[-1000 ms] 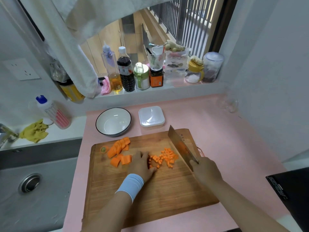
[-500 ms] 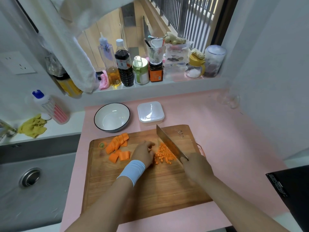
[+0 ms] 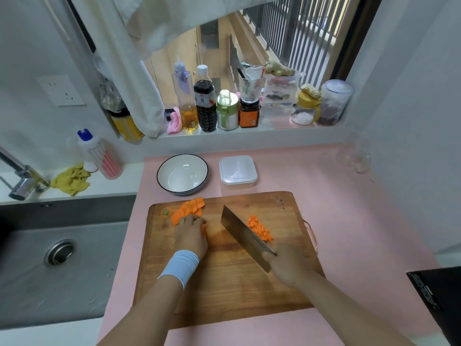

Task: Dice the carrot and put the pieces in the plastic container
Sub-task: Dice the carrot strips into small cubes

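The left hand (image 3: 190, 237) bends its fingers over carrot slices (image 3: 188, 210) on the left part of the cutting board (image 3: 224, 290). The right hand (image 3: 287, 267) grips the knife (image 3: 243, 233), its blade slanted over the board's middle. The little diced bits (image 3: 260, 229) sit on the board's right part. The plastic container (image 3: 238, 185) waits just behind the board, lid (image 3: 237, 168) on. If a slice slips, the blade could nick a finger. Bits could roll off the board too.

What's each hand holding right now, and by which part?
The right hand grips the cleaver by its handle. The left hand covers the carrot slices; whether it grips one cannot be told.
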Demonstrator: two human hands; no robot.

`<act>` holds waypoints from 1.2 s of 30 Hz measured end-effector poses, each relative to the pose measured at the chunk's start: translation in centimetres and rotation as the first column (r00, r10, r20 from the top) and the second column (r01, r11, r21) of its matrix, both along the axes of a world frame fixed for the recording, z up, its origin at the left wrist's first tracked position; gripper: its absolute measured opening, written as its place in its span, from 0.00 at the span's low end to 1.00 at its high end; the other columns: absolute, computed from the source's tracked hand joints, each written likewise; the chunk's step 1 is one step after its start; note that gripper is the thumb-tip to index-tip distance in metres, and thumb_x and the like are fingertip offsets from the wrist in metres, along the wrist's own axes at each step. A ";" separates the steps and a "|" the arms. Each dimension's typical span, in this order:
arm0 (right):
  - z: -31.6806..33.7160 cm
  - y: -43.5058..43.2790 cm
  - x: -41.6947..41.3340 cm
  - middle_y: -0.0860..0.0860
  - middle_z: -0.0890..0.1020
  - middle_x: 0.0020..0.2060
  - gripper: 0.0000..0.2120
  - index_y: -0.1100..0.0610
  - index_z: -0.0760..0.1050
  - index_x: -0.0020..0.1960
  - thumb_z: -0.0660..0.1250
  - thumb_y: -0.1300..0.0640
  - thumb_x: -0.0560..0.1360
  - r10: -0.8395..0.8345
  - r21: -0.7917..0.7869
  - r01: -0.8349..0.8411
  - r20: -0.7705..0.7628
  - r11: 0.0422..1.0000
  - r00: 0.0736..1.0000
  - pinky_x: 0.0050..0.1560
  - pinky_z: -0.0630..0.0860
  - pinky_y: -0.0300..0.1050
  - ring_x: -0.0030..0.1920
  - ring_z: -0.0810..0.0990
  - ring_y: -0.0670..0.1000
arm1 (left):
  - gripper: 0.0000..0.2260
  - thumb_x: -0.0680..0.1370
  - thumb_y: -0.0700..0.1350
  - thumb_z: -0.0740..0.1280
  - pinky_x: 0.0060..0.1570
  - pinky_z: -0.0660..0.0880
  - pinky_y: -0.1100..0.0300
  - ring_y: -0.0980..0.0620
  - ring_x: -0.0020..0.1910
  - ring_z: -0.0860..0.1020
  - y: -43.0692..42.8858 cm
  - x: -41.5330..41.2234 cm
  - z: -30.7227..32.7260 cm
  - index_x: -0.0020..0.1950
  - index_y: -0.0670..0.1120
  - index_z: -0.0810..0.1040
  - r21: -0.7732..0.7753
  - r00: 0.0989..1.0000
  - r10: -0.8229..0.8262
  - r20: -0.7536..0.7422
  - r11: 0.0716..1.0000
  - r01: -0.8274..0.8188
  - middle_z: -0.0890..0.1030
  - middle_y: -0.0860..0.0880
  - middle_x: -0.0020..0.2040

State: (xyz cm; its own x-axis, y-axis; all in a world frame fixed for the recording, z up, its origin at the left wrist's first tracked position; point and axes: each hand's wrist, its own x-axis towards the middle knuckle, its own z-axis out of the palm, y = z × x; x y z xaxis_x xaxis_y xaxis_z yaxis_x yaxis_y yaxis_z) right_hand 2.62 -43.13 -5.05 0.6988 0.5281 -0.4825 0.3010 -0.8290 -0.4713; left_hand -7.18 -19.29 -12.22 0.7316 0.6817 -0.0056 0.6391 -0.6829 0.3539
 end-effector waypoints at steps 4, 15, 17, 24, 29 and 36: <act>0.2 -0.5 0.7 0.47 0.78 0.35 0.15 0.48 0.74 0.39 0.58 0.47 0.82 -0.100 -0.013 0.101 0.040 0.995 0.994 0.36 0.72 0.43 0.37 0.77 0.47 | 0.21 0.76 0.40 0.63 0.67 0.54 0.55 0.48 0.69 0.65 0.1 -0.7 0.1 0.69 0.52 0.73 0.075 0.992 -0.070 -0.106 0.994 0.078 0.72 0.53 0.70; 0.4 0.6 0.3 0.45 0.78 0.38 0.15 0.50 0.78 0.48 0.57 0.45 0.83 -0.091 0.006 0.091 0.086 0.996 0.992 0.33 0.66 0.38 0.38 0.76 0.44 | 0.17 0.76 0.54 0.67 0.62 0.59 0.53 0.49 0.63 0.69 -1.9 -0.2 0.1 0.65 0.56 0.76 0.055 0.937 -0.347 -0.026 0.936 0.348 0.76 0.54 0.60; 0.5 0.7 0.2 0.46 0.78 0.38 0.14 0.51 0.78 0.47 0.57 0.46 0.83 -0.098 0.034 0.095 0.082 0.995 0.992 0.33 0.65 0.36 0.38 0.76 0.44 | 0.17 0.77 0.57 0.66 0.63 0.60 0.55 0.52 0.61 0.69 -3.6 0.6 0.2 0.65 0.58 0.75 -0.018 0.899 -0.437 -0.036 0.899 0.437 0.76 0.56 0.59; 0.6 -1.0 1.6 0.48 0.80 0.36 0.16 0.50 0.76 0.41 0.57 0.47 0.83 -0.175 0.072 0.169 0.092 0.983 0.980 0.38 0.75 0.45 0.38 0.79 0.48 | 0.08 0.78 0.52 0.67 0.59 0.68 0.58 0.51 0.57 0.75 -5.4 4.1 -0.9 0.54 0.54 0.82 -0.133 0.867 -0.497 -0.026 0.862 0.490 0.80 0.53 0.52; 0.2 -3.1 3.1 0.47 0.80 0.37 0.14 0.49 0.77 0.46 0.56 0.47 0.83 -0.248 0.072 0.240 0.158 0.968 0.956 0.41 0.79 0.45 0.39 0.80 0.49 | 0.07 0.79 0.50 0.66 0.55 0.73 0.56 0.49 0.56 0.77 -6.4 7.4 -0.8 0.55 0.53 0.82 -0.184 0.937 -0.348 0.019 0.920 0.345 0.81 0.51 0.53; -0.9 -5.0 3.6 0.49 0.81 0.40 0.16 0.51 0.79 0.50 0.53 0.49 0.83 -0.319 0.085 0.309 0.160 0.947 0.934 0.43 0.78 0.47 0.42 0.80 0.53 | 0.28 0.65 0.64 0.75 0.57 0.71 0.58 0.55 0.56 0.69 -9.2 8.7 0.1 0.60 0.56 0.72 -0.097 0.918 -0.396 0.003 0.914 0.394 0.71 0.56 0.55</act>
